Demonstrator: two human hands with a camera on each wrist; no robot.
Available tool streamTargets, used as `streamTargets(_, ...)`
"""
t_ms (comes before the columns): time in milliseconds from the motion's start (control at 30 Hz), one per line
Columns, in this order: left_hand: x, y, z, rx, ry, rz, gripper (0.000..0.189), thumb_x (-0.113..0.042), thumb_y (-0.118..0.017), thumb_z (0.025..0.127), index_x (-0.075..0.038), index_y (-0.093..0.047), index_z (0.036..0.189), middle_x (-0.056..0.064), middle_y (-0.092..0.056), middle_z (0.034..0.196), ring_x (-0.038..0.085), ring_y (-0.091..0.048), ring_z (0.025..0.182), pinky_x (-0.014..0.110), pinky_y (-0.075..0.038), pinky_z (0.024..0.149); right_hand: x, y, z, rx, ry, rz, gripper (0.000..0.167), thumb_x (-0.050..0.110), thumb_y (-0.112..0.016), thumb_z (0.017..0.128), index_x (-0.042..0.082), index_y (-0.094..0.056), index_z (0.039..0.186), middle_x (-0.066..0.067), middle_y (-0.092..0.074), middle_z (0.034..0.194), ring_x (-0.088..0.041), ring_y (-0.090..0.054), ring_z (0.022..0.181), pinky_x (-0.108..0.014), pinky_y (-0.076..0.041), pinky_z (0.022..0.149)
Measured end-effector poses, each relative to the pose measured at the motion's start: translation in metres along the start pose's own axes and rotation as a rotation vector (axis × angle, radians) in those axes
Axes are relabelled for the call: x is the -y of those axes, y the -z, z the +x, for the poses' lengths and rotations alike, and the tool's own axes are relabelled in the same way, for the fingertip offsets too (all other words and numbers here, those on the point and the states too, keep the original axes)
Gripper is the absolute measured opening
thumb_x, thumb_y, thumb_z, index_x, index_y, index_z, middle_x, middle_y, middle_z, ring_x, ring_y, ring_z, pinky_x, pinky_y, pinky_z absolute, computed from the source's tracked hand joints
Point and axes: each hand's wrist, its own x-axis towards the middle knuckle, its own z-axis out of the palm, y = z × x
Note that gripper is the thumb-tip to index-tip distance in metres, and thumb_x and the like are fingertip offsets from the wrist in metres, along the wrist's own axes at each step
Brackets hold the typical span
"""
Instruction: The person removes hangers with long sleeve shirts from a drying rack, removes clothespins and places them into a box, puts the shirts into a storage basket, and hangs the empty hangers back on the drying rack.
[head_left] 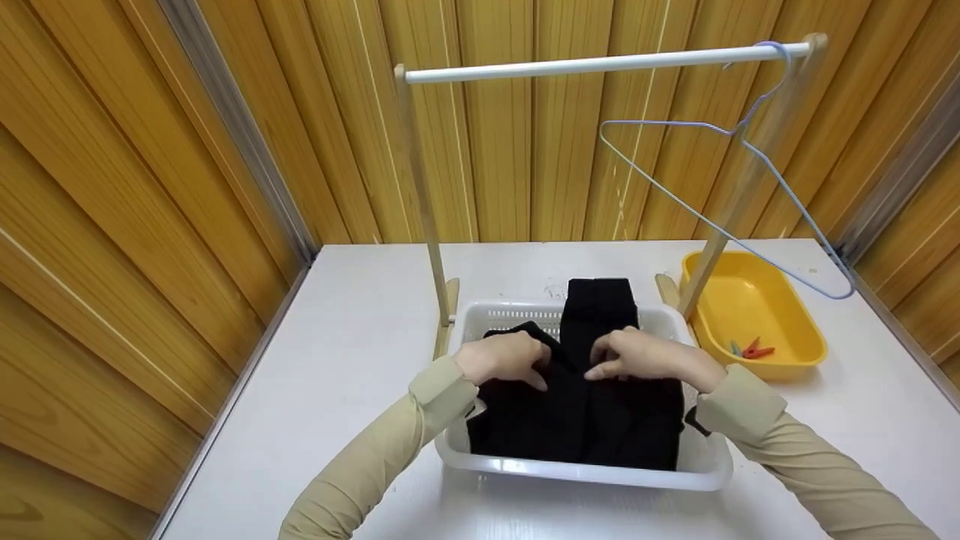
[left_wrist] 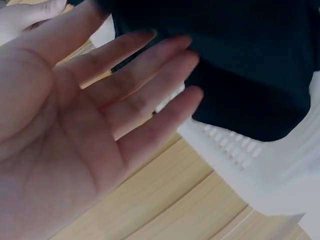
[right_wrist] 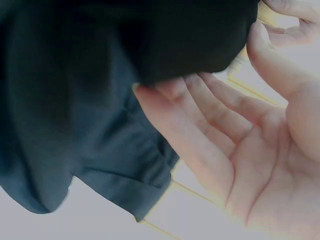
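A black garment [head_left: 570, 431] fills much of a white plastic basket [head_left: 585, 472] in the head view, one folded part rising past the back rim. Its kind is unclear. My left hand [head_left: 504, 357] lies over its left side, fingers slightly bent. Over its right side is my right hand [head_left: 641, 355], thumb toward the middle. In the left wrist view the left fingers [left_wrist: 145, 92] extend loosely beside the dark cloth, palm showing. The right wrist view has the right fingers [right_wrist: 185, 120] nearly straight, with their tips at the cloth's edge, partly hidden. Neither hand visibly grips the cloth.
Behind the basket stands a rack with a white rod [head_left: 570, 69] and wooden posts. A bluish wire hanger [head_left: 667, 122] hangs at the rod's right end. Right of the basket, a yellow tub [head_left: 806, 337] holds red and green clothespins [head_left: 757, 351]. Wood-patterned walls enclose the white tabletop [head_left: 360, 322].
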Motion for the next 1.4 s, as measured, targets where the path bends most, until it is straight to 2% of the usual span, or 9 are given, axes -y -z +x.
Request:
streamTargets(167,0.011,0.007,0.000,-0.200,-0.083,0.013,0.022,-0.028,-0.067,0.082,-0.007,-0.061,0.083,-0.002,-0.057,0.074,0.011,-0.052,0.067,0.024,-0.043,0.062,0.003,0.011,0.008,-0.155,0.013,-0.028,0.030,0.023,-0.066,0.083,-0.004,-0.061,0.095,0.001,-0.062,0.073,-0.012,-0.057,0.065,-0.031,-0.046,0.061)
streamTargets(333,0.028,0.010,-0.001,-0.420,-0.043,0.111,0.028,-0.029,-0.064,0.084,-0.003,-0.061,0.096,0.007,-0.058,0.086,0.021,-0.057,0.078,0.031,-0.047,0.062,0.001,0.014,0.018,-0.310,0.008,-0.141,0.039,0.019,-0.069,0.081,-0.005,-0.056,0.108,-0.013,-0.060,0.092,-0.025,-0.056,0.086,-0.041,-0.044,0.076)
streamTargets(467,0.043,0.007,-0.001,-0.502,0.014,0.153,0.037,-0.031,-0.066,0.083,-0.002,-0.060,0.106,0.009,-0.057,0.095,0.024,-0.055,0.085,0.035,-0.049,0.064,-0.004,0.012,0.023,-0.353,-0.011,-0.246,0.052,0.023,-0.070,0.080,-0.004,-0.050,0.120,-0.020,-0.053,0.109,-0.034,-0.050,0.100,-0.046,-0.040,0.083)
streamTargets(633,0.061,-0.002,0.000,-0.554,0.063,0.168,0.044,-0.031,-0.069,0.081,-0.004,-0.056,0.113,0.012,-0.055,0.104,0.027,-0.052,0.094,0.038,-0.048,0.068,-0.013,0.009,0.029,-0.392,-0.003,-0.378,0.062,0.027,-0.072,0.078,-0.002,-0.046,0.126,-0.023,-0.049,0.114,-0.040,-0.047,0.101,-0.051,-0.039,0.081)
streamTargets(767,0.074,-0.016,0.002,-0.567,0.074,0.255,0.051,-0.033,-0.069,0.080,-0.004,-0.052,0.118,0.018,-0.048,0.118,0.033,-0.045,0.108,0.042,-0.044,0.081,-0.019,0.006,0.034,-0.406,-0.011,-0.411,0.062,0.026,-0.072,0.078,-0.002,-0.045,0.127,-0.024,-0.048,0.115,-0.043,-0.045,0.102,-0.054,-0.038,0.080)
streamTargets(967,0.091,-0.035,0.004,-0.475,0.101,0.304,0.075,-0.046,-0.063,0.079,-0.006,-0.035,0.136,0.022,-0.027,0.139,0.042,-0.024,0.124,0.052,-0.024,0.097,-0.027,0.002,0.039,-0.375,-0.074,-0.413,0.063,0.026,-0.071,0.079,0.000,-0.043,0.130,-0.026,-0.043,0.122,-0.044,-0.039,0.110,-0.058,-0.036,0.081)
streamTargets(1067,0.098,-0.043,0.006,-0.437,0.098,0.277,0.082,-0.052,-0.058,0.080,-0.005,-0.029,0.140,0.021,-0.019,0.143,0.042,-0.018,0.127,0.052,-0.018,0.099,-0.031,-0.001,0.041,-0.355,-0.100,-0.411,0.064,0.026,-0.070,0.080,0.000,-0.041,0.131,-0.027,-0.041,0.125,-0.044,-0.036,0.113,-0.059,-0.034,0.082)
streamTargets(1233,0.107,-0.052,0.010,-0.367,0.090,0.236,0.080,-0.054,-0.047,0.086,-0.003,-0.023,0.142,0.021,-0.016,0.144,0.041,-0.015,0.128,0.052,-0.017,0.100,-0.036,-0.005,0.045,-0.328,-0.118,-0.423,0.065,0.027,-0.069,0.081,0.000,-0.040,0.133,-0.027,-0.039,0.127,-0.045,-0.035,0.114,-0.060,-0.033,0.083)
streamTargets(1400,0.108,-0.056,0.014,-0.390,0.097,0.248,0.073,-0.053,-0.040,0.090,-0.003,-0.025,0.141,0.019,-0.021,0.143,0.039,-0.020,0.127,0.052,-0.018,0.099,-0.044,-0.007,0.048,-0.344,-0.091,-0.439,0.060,0.024,-0.069,0.081,0.001,-0.044,0.131,-0.026,-0.044,0.123,-0.045,-0.040,0.110,-0.058,-0.036,0.081)
